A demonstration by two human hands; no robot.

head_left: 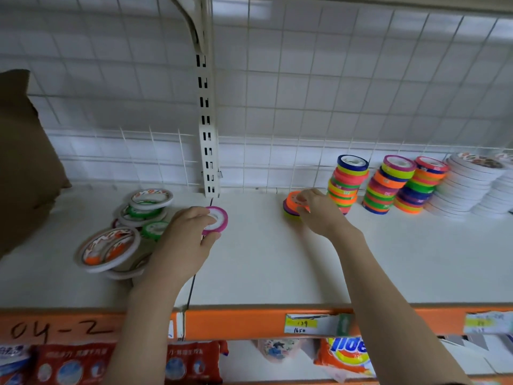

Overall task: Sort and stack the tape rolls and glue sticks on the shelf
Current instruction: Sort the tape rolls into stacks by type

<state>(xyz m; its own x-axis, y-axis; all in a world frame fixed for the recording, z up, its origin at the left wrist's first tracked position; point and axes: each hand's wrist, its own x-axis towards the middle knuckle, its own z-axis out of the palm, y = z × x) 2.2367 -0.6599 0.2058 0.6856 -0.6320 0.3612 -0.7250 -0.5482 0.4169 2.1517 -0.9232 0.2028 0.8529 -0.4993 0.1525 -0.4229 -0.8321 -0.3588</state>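
Shelf edge (pixel 83 326) reads "04-2"; yellow price tag (pixel 301 325) reads "139", "1650".

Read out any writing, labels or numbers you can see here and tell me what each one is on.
"04-2": handwritten on the orange shelf edge.
"139" and "1650": on the yellow price tag.
Second price tag: too blurred.
Orange detergent bag: partial letters, unreadable.
Red packets: print too small.
Tape roll labels: blurred.

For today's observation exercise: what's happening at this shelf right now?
A person is sorting tape rolls on a white shelf. The left hand grips a pink roll beside a loose pile of rolls. The right hand holds the orange roll topping a short new stack, next to tall coloured stacks.
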